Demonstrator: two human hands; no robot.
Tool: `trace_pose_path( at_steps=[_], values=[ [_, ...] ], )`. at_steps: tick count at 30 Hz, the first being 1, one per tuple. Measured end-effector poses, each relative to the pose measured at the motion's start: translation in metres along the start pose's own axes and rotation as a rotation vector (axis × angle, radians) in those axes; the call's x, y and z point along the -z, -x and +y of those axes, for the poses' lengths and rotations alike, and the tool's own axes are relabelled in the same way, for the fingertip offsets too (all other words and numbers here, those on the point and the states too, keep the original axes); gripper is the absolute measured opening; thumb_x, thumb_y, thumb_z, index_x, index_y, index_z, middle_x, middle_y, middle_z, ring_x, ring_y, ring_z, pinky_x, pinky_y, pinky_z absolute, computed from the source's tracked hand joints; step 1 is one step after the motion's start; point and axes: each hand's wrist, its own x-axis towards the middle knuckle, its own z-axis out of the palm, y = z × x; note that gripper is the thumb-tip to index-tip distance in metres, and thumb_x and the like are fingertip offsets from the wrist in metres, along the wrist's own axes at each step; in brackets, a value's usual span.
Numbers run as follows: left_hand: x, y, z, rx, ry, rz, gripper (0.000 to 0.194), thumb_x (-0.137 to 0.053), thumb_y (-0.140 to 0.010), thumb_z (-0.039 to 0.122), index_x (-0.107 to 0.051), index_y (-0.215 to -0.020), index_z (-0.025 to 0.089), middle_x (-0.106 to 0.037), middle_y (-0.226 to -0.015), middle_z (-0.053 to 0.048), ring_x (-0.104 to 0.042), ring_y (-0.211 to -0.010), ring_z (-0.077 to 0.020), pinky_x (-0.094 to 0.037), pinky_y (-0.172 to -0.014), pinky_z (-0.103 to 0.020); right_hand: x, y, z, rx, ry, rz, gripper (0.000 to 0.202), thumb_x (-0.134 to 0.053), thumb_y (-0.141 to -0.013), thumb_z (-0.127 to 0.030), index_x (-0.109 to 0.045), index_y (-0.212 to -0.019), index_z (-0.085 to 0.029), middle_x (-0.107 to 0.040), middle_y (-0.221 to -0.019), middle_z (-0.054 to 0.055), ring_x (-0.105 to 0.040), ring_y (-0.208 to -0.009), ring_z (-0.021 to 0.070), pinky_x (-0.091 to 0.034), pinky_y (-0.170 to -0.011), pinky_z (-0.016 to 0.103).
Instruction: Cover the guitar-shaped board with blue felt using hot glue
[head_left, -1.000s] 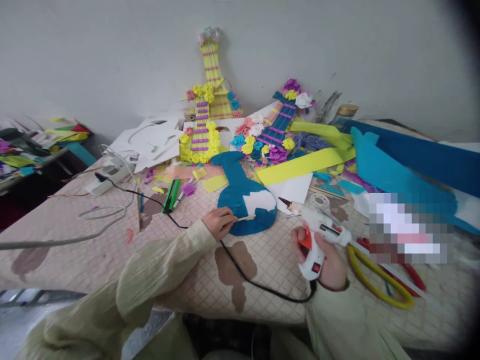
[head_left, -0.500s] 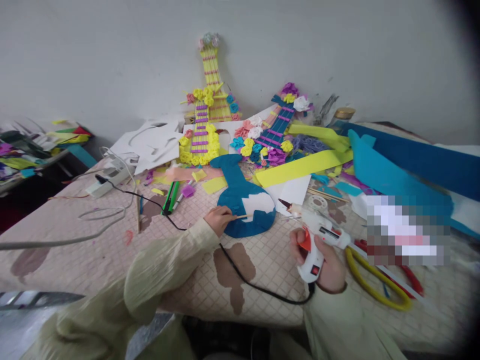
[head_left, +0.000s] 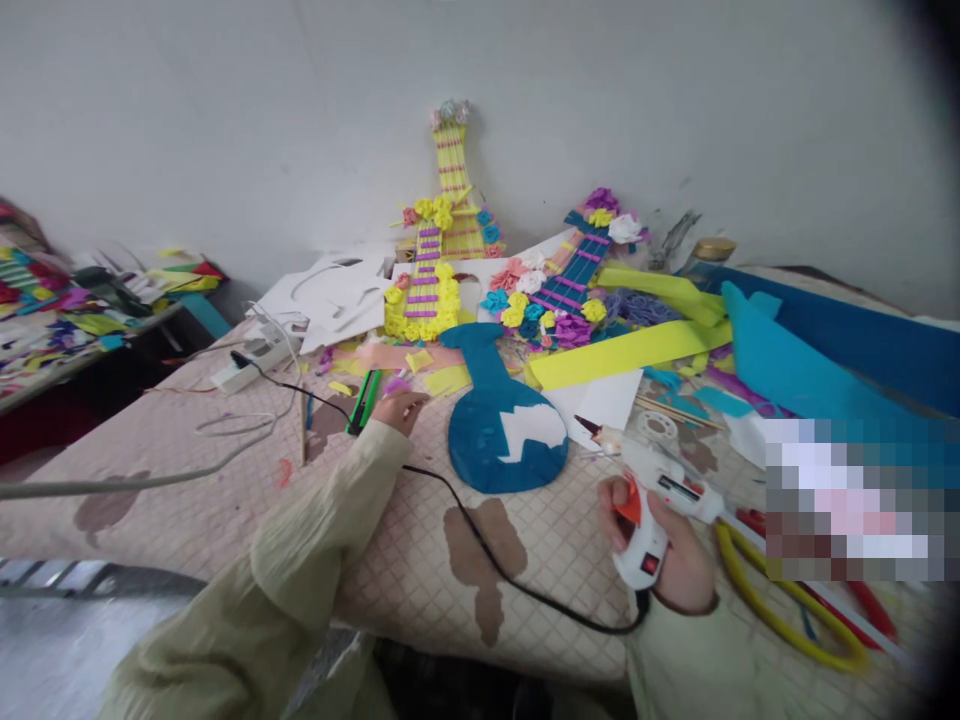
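Observation:
A blue guitar-shaped piece (head_left: 472,435) lies on the patterned tablecloth, with a jagged white patch on its round body. Left of it, my left hand (head_left: 400,408) is closed on a small thin stick, beside the green cutter (head_left: 364,402) and a purple scrap. My right hand (head_left: 660,545) grips the white hot glue gun (head_left: 646,545), with fingers at its orange trigger. The gun's dark nozzle points toward the blue piece from the right without touching it.
Decorated paper guitars (head_left: 429,270) stand against the wall. Yellow strips (head_left: 634,355) and a large blue sheet (head_left: 825,350) lie at the right, above yellow-handled scissors (head_left: 787,610). A black cord (head_left: 487,545) crosses the front. A power strip (head_left: 259,362) sits at the left.
My left hand has moved left, off the blue piece, to beside the green cutter, with the stick. My right hand still holds the glue gun. The whole view has shifted slightly.

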Motion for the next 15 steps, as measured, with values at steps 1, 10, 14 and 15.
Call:
trace_pose_path(
  at_steps=[1, 10, 14, 15],
  values=[
    [0.002, -0.004, -0.008, 0.047, -0.007, 0.012, 0.024, -0.044, -0.079, 0.024, -0.067, -0.081, 0.015, -0.063, -0.072, -0.007, -0.054, -0.059, -0.0132, -0.046, -0.061, -0.027, 0.0, 0.0, 0.0, 0.001, 0.0, 0.004, 0.024, -0.053, -0.073, -0.042, -0.057, -0.068, -0.019, -0.052, -0.068, 0.003, -0.037, -0.041, 0.0098, -0.029, -0.04, 0.028],
    [-0.013, 0.001, 0.026, 0.222, 0.144, -0.12, 0.036, -0.054, -0.071, 0.044, -0.064, -0.094, 0.017, -0.063, -0.069, -0.003, -0.055, -0.059, -0.0153, -0.044, -0.062, -0.029, -0.002, -0.001, 0.0, -0.008, -0.025, 0.03, 0.024, -0.055, -0.07, -0.041, -0.058, -0.066, -0.018, -0.053, -0.067, 0.003, -0.038, -0.04, 0.0095, -0.027, -0.039, 0.027],
    [-0.037, 0.005, 0.044, 0.316, 0.256, -0.125, 0.065, -0.069, -0.055, 0.049, -0.055, -0.108, 0.015, -0.057, -0.063, 0.0, -0.054, -0.059, -0.016, -0.042, -0.06, -0.029, -0.004, -0.001, -0.001, 0.008, -0.015, 0.034, 0.024, -0.055, -0.07, -0.042, -0.057, -0.066, -0.018, -0.053, -0.069, 0.004, -0.037, -0.04, 0.0091, -0.028, -0.037, 0.026],
    [-0.041, 0.004, 0.045, 0.341, 0.294, -0.124, 0.069, -0.071, -0.051, 0.048, -0.053, -0.109, 0.015, -0.056, -0.061, 0.002, -0.053, -0.058, -0.0154, -0.042, -0.058, -0.028, -0.004, 0.0, 0.0, 0.017, -0.015, 0.039, 0.024, -0.054, -0.071, -0.042, -0.057, -0.066, -0.018, -0.053, -0.07, 0.004, -0.037, -0.04, 0.0089, -0.028, -0.037, 0.026]
  ],
)
